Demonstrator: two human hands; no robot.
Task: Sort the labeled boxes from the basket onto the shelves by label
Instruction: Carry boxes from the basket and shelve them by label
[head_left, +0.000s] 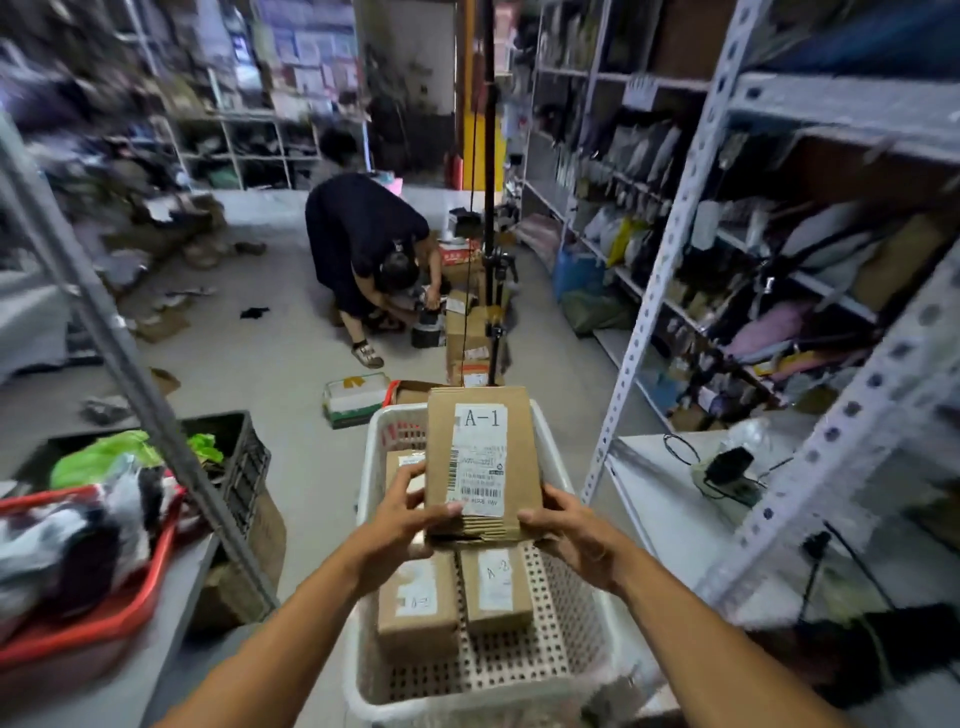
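At the far left a red tub (78, 623) heaped with dark and white bundles sits on a grey bench (171, 613), and behind it a black crate (244, 457) holds a green bag (104, 457). A slanted grey shelf post (130, 353) crosses in front of them.

The left hand (400, 525) comes up from below and grips the lower left corner of the cardboard box labeled A-1 (480, 462), with the fingers curled behind its left edge and the thumb laid across the front near the barcode. The box is held upright above the white basket (582, 649), its white label facing the camera. The right hand (576, 540) clamps the lower right corner, thumb on the front face and fingers wrapped under and behind. Both hands close on the same box, one at each side of its bottom end.

Below the hands, two more boxes lie flat side by side on the perforated basket floor: one marked A-1 (415, 608) on the left and one marked A-2 (496, 587) on the right. Another box (402, 462) shows partly behind the left hand's fingers.

Farther off, a person in dark clothes (363, 244) bends over parcels on the floor. To the right stand grey metal shelves (675, 208) packed with bagged goods, and a white lower shelf (670, 499) carries a small black device with cables.
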